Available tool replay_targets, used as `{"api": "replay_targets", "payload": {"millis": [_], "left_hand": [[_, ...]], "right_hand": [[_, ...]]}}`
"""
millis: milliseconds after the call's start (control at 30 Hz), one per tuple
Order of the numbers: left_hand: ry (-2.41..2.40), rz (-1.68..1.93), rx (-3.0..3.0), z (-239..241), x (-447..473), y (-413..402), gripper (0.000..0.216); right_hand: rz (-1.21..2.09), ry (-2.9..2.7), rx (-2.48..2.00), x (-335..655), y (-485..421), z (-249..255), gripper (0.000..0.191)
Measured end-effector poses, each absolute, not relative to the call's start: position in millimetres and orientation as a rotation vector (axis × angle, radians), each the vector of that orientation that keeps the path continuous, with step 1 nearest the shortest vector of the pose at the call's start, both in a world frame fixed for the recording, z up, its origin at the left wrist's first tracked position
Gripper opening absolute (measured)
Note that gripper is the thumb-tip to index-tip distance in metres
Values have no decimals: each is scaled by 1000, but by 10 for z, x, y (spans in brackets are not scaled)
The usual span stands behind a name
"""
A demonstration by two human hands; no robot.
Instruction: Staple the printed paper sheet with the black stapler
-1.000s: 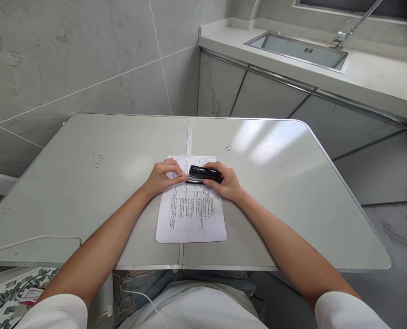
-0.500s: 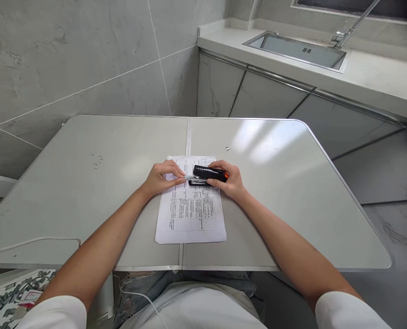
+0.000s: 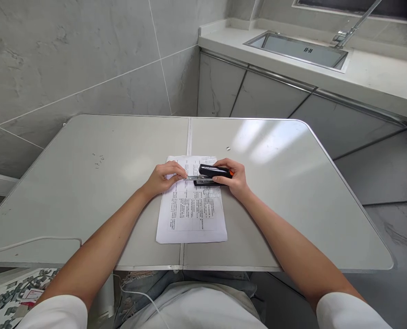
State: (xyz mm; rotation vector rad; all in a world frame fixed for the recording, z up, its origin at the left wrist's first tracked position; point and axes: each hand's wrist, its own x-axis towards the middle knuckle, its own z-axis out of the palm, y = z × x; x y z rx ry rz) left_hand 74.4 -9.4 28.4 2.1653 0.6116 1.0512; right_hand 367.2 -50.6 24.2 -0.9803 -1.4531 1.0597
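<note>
A black stapler (image 3: pixel 208 171) with an orange part at its rear lies sideways over the upper half of a printed paper sheet (image 3: pixel 191 232). My right hand (image 3: pixel 236 176) is closed around the stapler's rear, thumb along the near side. From its front end a thin silver metal slide (image 3: pixel 192 177) sticks out to the left. The fingertips and thumb of my left hand (image 3: pixel 164 177) are pinched on the outer end of that slide. Whether staples sit inside the stapler cannot be made out.
Several loose staples (image 3: pixel 99 160) are scattered on the left of the folding table (image 3: pixel 292 219). A tiny shiny piece (image 3: pixel 228 148) lies beyond the stapler. A white cable (image 3: pixel 35 238) runs over the left front edge. Behind right is a counter with a sink (image 3: pixel 301 51).
My right hand has drawn the stapler slightly to the right, so a longer stretch of the metal slide shows. My left hand stays nearly in place, still pinching its end.
</note>
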Motion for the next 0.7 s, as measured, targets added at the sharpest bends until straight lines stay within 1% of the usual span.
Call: {"api": "replay_targets", "payload": {"millis": [167, 333, 700], "left_hand": [[573, 1036, 2201, 286, 753, -98, 14], [576, 1059, 2194, 278, 748, -94, 10], [543, 959, 2329, 245, 772, -113, 14]], "right_hand": [[1076, -1443, -993, 3674, -499, 230, 29], [1092, -1432, -981, 3664, -498, 236, 28], [1100, -1596, -937, 3617, -515, 253, 32]]}}
